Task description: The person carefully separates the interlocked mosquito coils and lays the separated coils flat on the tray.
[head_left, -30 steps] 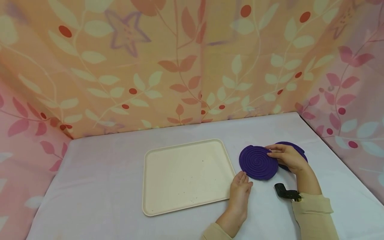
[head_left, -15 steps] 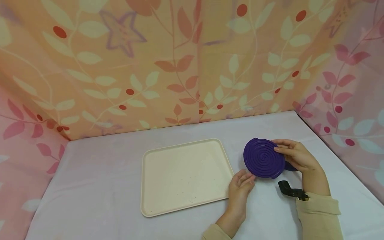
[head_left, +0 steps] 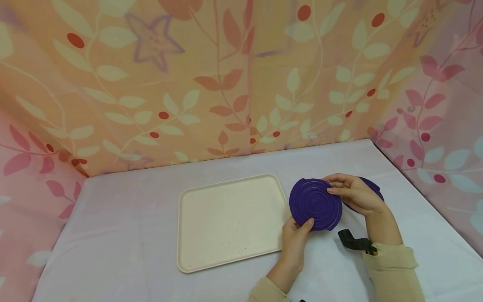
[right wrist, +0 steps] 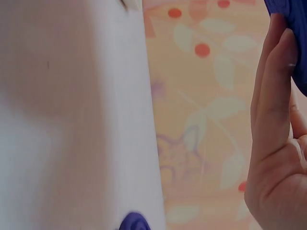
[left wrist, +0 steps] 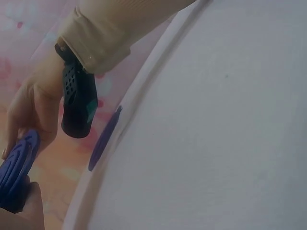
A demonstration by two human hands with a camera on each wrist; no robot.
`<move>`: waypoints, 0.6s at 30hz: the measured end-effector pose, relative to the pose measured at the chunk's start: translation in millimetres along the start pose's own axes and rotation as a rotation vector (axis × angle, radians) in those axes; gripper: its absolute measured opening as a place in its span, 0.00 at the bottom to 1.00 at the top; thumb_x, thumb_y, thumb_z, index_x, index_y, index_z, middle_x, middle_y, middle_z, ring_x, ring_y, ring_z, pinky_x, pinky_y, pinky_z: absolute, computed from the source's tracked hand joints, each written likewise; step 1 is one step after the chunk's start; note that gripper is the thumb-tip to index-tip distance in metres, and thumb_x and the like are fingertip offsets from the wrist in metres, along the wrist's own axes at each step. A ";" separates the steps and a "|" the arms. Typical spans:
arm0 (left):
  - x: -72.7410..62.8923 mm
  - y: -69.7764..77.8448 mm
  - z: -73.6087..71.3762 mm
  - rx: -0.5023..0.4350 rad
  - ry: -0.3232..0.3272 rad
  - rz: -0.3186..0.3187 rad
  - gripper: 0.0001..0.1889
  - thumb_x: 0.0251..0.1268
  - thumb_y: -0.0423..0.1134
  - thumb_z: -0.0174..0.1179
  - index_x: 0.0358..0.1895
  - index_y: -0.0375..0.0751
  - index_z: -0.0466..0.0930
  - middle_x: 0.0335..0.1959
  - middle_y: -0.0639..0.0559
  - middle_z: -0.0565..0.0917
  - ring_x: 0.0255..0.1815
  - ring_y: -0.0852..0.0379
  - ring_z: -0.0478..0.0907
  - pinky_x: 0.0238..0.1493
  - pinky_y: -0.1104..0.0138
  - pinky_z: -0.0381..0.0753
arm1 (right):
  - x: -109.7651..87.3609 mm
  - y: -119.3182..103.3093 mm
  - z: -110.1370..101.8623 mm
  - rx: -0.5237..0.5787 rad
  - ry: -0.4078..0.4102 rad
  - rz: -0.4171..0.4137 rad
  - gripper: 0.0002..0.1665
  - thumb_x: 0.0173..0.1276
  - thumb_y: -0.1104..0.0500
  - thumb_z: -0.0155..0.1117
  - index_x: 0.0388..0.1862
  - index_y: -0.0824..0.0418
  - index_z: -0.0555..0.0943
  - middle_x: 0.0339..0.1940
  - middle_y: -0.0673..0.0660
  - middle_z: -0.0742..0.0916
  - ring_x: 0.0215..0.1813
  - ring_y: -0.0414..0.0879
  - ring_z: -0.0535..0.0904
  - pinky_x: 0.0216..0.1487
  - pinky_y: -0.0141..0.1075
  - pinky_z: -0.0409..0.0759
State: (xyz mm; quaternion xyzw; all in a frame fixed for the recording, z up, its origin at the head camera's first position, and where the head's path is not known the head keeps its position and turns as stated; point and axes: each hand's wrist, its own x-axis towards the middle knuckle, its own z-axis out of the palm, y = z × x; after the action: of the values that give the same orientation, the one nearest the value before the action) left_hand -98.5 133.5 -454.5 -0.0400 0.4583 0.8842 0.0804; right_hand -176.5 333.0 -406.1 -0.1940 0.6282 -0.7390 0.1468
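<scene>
A purple round coaster (head_left: pixel 316 203) with spiral ridges is held up at the tray's right side, its ridged face toward the head camera. My left hand (head_left: pixel 293 247) pinches its lower edge, thumb on the face and fingers behind. My right hand (head_left: pixel 356 195) grips its upper right edge between thumb and fingers. In the left wrist view the coaster (left wrist: pixel 14 167) appears edge-on between both hands. The right wrist view catches my right hand (right wrist: pixel 278 124) with part of the coaster (right wrist: pixel 298 43). A second purple coaster (head_left: pixel 372 186) lies on the table, partly hidden behind my right hand.
A cream rectangular tray (head_left: pixel 230 226) with small dark specks lies to the left of the hands. White cloth (head_left: pixel 124 226) covers the table. Patterned curtains (head_left: pixel 222 75) stand along its back and sides. A black wrist camera (head_left: pixel 354 241) juts out from my right sleeve.
The held coaster first rose and tilted up, then moved left toward the tray with my right hand. My left hand closed its thumb over the lower edge. More of the second coaster shows than half a second ago.
</scene>
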 end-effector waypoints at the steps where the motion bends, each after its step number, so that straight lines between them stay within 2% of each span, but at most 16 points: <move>1: 1.1 1.5 -1.0 -0.007 0.003 0.005 0.14 0.57 0.28 0.60 0.46 0.25 0.77 0.38 0.46 0.83 0.37 0.59 0.79 0.41 0.71 0.80 | 1.5 -0.2 2.9 -0.013 0.007 0.002 0.23 0.68 0.78 0.46 0.51 0.60 0.79 0.43 0.52 0.85 0.43 0.40 0.81 0.39 0.29 0.81; 6: 7.7 9.6 -7.1 -0.027 0.036 0.039 0.14 0.58 0.29 0.61 0.46 0.26 0.77 0.38 0.47 0.83 0.37 0.60 0.79 0.38 0.72 0.79 | 8.0 -1.0 17.7 -0.065 0.057 0.021 0.21 0.68 0.76 0.49 0.49 0.57 0.80 0.42 0.50 0.84 0.41 0.38 0.80 0.37 0.28 0.80; 11: 14.4 18.1 -13.9 -0.030 0.067 0.084 0.15 0.57 0.31 0.62 0.47 0.26 0.77 0.36 0.49 0.84 0.33 0.62 0.79 0.33 0.75 0.78 | 14.0 -1.6 31.7 -0.054 0.064 0.047 0.19 0.68 0.74 0.51 0.47 0.56 0.80 0.39 0.49 0.84 0.38 0.38 0.79 0.36 0.28 0.80; 15: 18.0 24.4 -19.9 -0.042 0.052 0.079 0.17 0.58 0.31 0.61 0.50 0.25 0.76 0.38 0.46 0.84 0.35 0.61 0.81 0.34 0.74 0.79 | 19.0 2.1 39.8 -0.070 0.039 0.063 0.16 0.68 0.73 0.51 0.46 0.58 0.80 0.37 0.50 0.84 0.37 0.39 0.81 0.37 0.29 0.81; 18: 19.4 28.0 -25.4 -0.037 0.027 0.049 0.17 0.58 0.31 0.61 0.50 0.25 0.76 0.39 0.44 0.84 0.35 0.59 0.82 0.35 0.72 0.80 | 21.6 5.9 44.3 -0.097 0.025 0.084 0.15 0.68 0.73 0.52 0.45 0.58 0.80 0.38 0.50 0.85 0.36 0.40 0.82 0.37 0.31 0.82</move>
State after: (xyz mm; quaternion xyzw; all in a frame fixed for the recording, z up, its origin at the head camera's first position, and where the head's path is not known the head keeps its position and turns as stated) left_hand -122.7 98.9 -449.4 -0.0421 0.4435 0.8938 0.0518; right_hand -174.8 283.4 -403.7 -0.1653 0.6728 -0.7031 0.1601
